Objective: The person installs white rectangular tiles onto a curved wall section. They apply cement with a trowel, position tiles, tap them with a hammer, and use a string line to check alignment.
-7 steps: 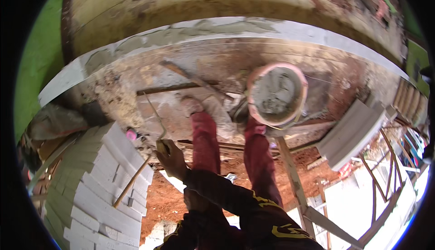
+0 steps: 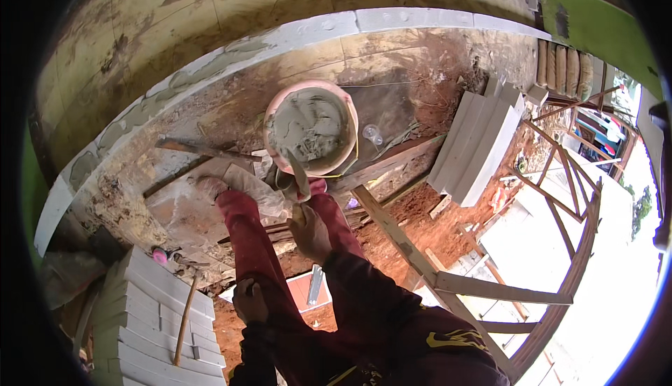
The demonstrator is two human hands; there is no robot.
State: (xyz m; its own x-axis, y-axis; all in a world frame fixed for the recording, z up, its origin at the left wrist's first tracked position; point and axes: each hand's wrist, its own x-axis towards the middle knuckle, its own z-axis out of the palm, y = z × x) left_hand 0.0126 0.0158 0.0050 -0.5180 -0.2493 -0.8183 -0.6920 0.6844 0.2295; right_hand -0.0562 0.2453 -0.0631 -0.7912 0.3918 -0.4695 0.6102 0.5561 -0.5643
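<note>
building site | stacked white blocks (image 2: 140,323) | mortar bucket (image 2: 353,123) | timber framing (image 2: 504,288) | bare red soil (image 2: 420,225)

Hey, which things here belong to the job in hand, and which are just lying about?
Probably in use:
trowel in the right hand
bucket of grey mortar
row of white blocks, partly mortared

Seemingly lying about:
small pink object
clear plastic item
wooden stick

A round pinkish bucket (image 2: 353,125), filled with furrowed grey mortar (image 2: 311,123), is seen at 11 o'clock from centre. A trowel (image 2: 299,176) is held across its 6-to-7 o'clock rim, blade pointed toward 12.
</note>
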